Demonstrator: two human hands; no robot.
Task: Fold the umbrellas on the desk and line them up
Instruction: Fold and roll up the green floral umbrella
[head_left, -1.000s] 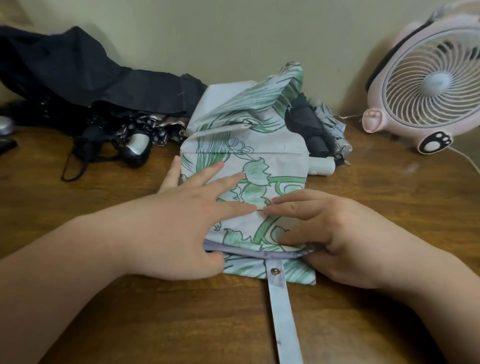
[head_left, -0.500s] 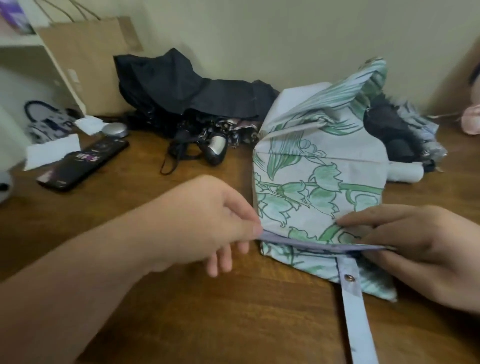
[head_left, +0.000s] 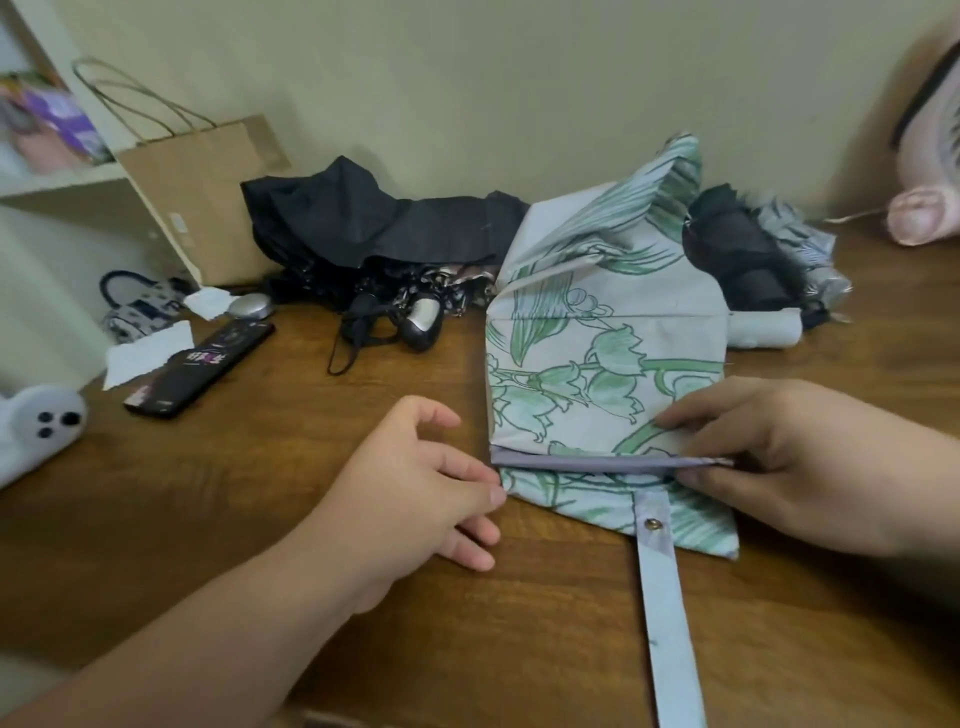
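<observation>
- Since half a second ago the left grip has let go of its pinch: the thumb now stands clear above the cloth, and only the index fingertip meets the 9 o'clock end of the lilac fold edge. The right grip has kept its place at the 3 o'clock end.
- The floral umbrella lies on the desk right of centre. Its long axis runs from 6 o'clock up to 12 o'clock, away from the person, and the far end is bunched up against the wall.
- The fold edge crosses that axis from 9 to 3 o'clock, between the two hands. The strap trails from it toward 6 o'clock, snap showing.
- Right grip: closed, thumb on top of the cloth and fingers under the fold, pinching that end. It is the hand in control.
- Left grip: fingers loosely curled, holding nothing, touching the cloth corner from the 9 o'clock side.
- My judgement: the next roll or tuck goes across the long axis toward 3 o'clock, so the left hand must take hold again first.
- The black umbrella lies loose at 11 o'clock; a dark folded umbrella sits at 1 o'clock, just beside the floral one.
</observation>
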